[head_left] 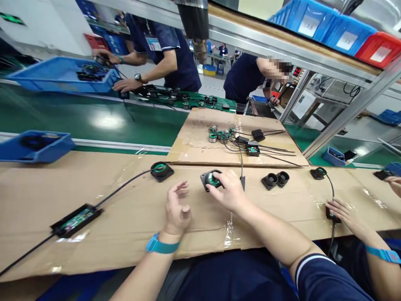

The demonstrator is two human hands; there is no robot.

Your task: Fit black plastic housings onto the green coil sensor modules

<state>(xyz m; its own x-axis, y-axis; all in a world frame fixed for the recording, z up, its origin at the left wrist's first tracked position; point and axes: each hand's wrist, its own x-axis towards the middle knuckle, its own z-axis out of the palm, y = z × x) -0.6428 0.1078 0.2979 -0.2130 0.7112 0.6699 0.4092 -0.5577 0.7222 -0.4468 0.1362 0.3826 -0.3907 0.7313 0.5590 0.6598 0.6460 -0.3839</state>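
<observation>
My right hand (230, 190) has its thumb and fingers on a round, green-edged circuit part (212, 179) seated in a black square housing (205, 182) on the cardboard. Nothing is in my left hand (177, 211), which hovers to the left with fingers loosely curved and apart. Beyond it lies another black housing (162, 172) with a green ring inside, wired to a long black box (77, 220) showing a circuit board. To the right of my right hand stand two black cup-like housings (275, 179). A thin black cable (241, 161) runs just behind my fingers.
On a raised cardboard sheet (194, 138) lies a cluster of cabled round parts (219, 134). A blue tray (37, 146) stands at left. A metal-tipped tool (200, 46) hangs overhead. At right, a co-worker's hand (343, 215) rests on a cabled box; other people work behind.
</observation>
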